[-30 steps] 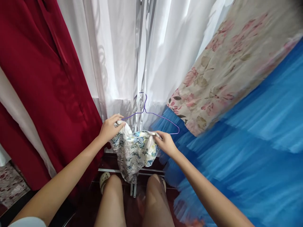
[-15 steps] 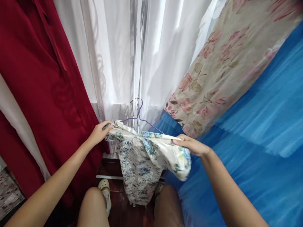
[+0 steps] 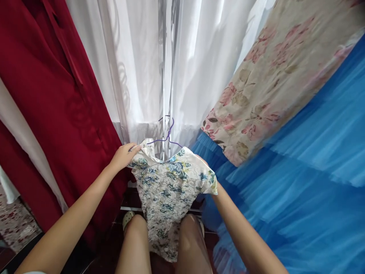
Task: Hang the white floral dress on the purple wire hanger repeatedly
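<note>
A white floral dress (image 3: 168, 190) with blue, green and yellow print hangs in front of me, its lower end between my knees. A thin purple wire hanger (image 3: 169, 137) stands in its neckline, the hanger's right arm running under the fabric at the right shoulder. My left hand (image 3: 125, 154) pinches the dress at the left shoulder, close to the hanger's left end. Behind the right shoulder and sleeve is my right hand (image 3: 202, 160); only a sliver shows above the fabric edge, and its fingers are mostly hidden.
White curtain-like cloth (image 3: 137, 76) hangs ahead, with a metal post (image 3: 168, 68) in the middle. Dark red garments (image 3: 57, 114) hang at left. A beige floral garment (image 3: 251, 99) and a blue tiered tulle one (image 3: 285, 182) hang at right.
The dress's right shoulder has been drawn over the hanger's right arm, and the front has unfolded flat. My right hand has moved left, behind the fabric; my left hand keeps its hold.
</note>
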The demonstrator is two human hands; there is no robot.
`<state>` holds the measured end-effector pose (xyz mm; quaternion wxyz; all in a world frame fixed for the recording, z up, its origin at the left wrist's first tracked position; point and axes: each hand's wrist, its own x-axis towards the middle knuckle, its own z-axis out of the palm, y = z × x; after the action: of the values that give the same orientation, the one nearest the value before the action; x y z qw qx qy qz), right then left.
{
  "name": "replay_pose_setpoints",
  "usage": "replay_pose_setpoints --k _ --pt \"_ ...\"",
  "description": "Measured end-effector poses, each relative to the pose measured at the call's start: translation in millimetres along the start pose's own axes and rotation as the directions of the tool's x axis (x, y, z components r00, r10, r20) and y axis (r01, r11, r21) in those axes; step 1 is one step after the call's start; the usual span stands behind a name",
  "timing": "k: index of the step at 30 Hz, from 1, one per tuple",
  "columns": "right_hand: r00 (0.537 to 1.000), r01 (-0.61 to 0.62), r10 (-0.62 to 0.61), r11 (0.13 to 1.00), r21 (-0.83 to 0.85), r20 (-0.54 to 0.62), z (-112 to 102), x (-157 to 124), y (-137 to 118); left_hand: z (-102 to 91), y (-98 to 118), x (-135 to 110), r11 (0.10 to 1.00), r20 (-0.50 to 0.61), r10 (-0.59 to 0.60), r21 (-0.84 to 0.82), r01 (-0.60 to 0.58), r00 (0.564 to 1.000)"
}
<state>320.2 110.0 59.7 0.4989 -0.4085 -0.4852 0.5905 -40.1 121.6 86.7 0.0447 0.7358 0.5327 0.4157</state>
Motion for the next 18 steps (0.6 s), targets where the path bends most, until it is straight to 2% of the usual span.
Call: replay_pose_setpoints --k 3,6,9,11,12,14,16,17,18 --pt "0.999 0.015 -0.017 0.998 0.053 0.037 -27 -18 -6 2.3 -32 -22 0.953 -0.090 -0.168 -0.269 0.138 0.982" --pt "0.990 0.021 -0.015 0.999 -0.041 0.138 -34 -42 -14 13.5 -44 -36 0.854 -0.189 -0.326 -0.480 0.202 0.926" --pt "0.988 0.049 -0.040 0.997 -0.054 0.150 -22 -54 -24 11.2 -28 -28 0.741 -0.258 -0.400 -0.655 0.145 0.879" --pt "0.998 0.049 -0.051 0.998 0.050 0.048 -15 -54 -27 -2.9 -7 -12 0.671 -0.263 -0.412 -0.735 0.096 0.872" --pt "0.998 0.060 -0.057 0.993 0.104 -0.033 -14 -54 -27 -12.2 5 -4 0.673 -0.249 -0.381 -0.736 0.082 0.890" --pt "0.975 0.117 -0.079 0.977 0.176 -0.207 -16 -57 -19 -29.4 29 10 0.763 -0.227 -0.235 -0.646 0.035 0.945" --pt "0.947 0.174 -0.114 0.969 0.178 -0.302 -22 -69 -5 -36.7 47 14 0.920 -0.219 -0.010 -0.385 -0.077 0.976" --pt "0.944 0.186 -0.133 0.971 0.153 -0.301 -24 -79 5 -34.4 53 12 0.969 -0.208 0.104 -0.201 -0.147 0.973" --pt "0.953 0.183 -0.148 0.977 0.113 -0.266 -25 -91 14 -27.9 56 8 0.977 -0.185 0.203 -0.022 -0.210 0.962"
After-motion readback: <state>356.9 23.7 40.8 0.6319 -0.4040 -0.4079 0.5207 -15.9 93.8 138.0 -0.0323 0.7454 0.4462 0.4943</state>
